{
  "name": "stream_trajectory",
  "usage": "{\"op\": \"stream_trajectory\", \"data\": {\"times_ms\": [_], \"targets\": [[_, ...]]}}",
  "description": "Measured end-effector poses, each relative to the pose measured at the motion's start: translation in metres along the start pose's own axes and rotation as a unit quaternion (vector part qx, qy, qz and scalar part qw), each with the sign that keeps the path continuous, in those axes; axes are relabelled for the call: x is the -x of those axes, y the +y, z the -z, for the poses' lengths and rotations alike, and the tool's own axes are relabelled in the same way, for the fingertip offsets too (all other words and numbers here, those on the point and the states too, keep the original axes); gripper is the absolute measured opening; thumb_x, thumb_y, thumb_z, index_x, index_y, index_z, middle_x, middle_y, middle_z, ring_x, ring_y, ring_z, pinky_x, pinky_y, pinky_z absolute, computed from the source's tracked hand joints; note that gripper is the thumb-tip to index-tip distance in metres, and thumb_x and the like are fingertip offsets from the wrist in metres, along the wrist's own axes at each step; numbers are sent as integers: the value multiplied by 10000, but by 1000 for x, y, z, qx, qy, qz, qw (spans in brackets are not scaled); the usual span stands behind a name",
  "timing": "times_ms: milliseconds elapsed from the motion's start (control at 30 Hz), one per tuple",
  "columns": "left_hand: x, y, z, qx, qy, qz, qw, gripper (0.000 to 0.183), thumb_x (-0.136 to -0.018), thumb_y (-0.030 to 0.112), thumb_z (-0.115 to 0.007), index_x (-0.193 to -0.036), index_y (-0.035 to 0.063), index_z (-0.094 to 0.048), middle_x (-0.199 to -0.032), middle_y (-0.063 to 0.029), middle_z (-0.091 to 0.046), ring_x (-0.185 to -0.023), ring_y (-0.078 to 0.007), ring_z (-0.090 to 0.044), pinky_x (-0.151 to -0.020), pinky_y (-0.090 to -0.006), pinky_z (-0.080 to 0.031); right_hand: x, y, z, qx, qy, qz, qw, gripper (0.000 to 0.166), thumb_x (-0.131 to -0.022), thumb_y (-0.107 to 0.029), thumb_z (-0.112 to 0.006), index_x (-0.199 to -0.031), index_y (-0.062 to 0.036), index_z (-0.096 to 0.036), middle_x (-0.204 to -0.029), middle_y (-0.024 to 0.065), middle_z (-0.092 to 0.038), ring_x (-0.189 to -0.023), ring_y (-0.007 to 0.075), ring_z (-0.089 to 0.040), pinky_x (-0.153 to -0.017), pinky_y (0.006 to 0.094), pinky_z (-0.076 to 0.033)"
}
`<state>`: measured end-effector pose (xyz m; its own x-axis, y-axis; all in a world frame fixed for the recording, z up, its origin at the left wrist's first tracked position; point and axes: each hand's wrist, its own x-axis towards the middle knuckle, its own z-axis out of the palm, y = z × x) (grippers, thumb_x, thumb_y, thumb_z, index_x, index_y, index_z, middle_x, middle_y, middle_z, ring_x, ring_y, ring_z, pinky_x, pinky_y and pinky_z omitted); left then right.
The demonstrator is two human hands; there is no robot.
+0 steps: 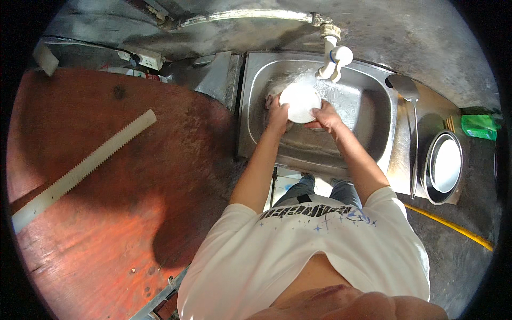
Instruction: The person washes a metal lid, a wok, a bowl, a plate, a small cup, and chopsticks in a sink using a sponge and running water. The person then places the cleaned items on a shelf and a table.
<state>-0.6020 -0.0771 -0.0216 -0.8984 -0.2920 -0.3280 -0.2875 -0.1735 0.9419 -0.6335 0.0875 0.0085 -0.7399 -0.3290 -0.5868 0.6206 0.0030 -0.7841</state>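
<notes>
Both my hands grip a round white dish (301, 105), probably a plate or shallow bowl, over the stainless steel sink (352, 154). At its left rim is my left hand (277, 114). My right hand (327, 117) clasps the lower right rim, thumb on top. Just above the dish, the spout of a white plastic tap (333, 64) points down, and water splashes around the dish's upper edge and the basin floor. Glare hides the dish's inside. A crumpled cloth-like thing (269, 100) shows beside my left hand. Something pale lies partly hidden beneath the dish.
Right of the sink lie a long-handled metal spatula (415, 140), stacked bowls (446, 166) and a green bottle (479, 127). A reddish wooden board (192, 152) on the left carries a white ridged strip (92, 164). A power strip (146, 60) sits behind it.
</notes>
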Motion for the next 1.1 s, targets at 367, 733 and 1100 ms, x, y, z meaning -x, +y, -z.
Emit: {"op": "stream_trajectory", "data": {"times_ms": [367, 733, 1100], "targets": [[52, 174, -60, -145, -114, -373, 909, 383, -895, 98, -441, -1274, 47, -418, -1298, -97, -439, -1208, -198, -390, -1000, -312, -287, -16, -4, -19, 356, 202, 287, 866, 371, -772, -71, -494, -1112, -41, -349, -1123, 227, -416, -888, 422, -539, -772, 473, -446], [59, 198, -90, -153, -268, -385, 870, 396, -895, 131, -436, -1283, 57, -415, -1296, -91, -441, -1210, -193, -392, -1000, -304, -286, -13, 13, -7, -17, 41, 33, 998, 479, -812, -76, -531, -1237, 1, -323, -1078, 205, -528, -850, 326, -602, -632, 355, -540], [63, 201, -89, -172, -278, -375, 867, 416, -913, 226, -438, -1304, 89, -398, -1308, -71, -429, -1202, -177, -391, -977, -290, -302, 4, 11, 2, -273, -67, -95, 955, 539, -820, -136, -582, -1236, 44, -290, -1145, 239, -489, -859, 355, -608, -671, 339, -568]]}}
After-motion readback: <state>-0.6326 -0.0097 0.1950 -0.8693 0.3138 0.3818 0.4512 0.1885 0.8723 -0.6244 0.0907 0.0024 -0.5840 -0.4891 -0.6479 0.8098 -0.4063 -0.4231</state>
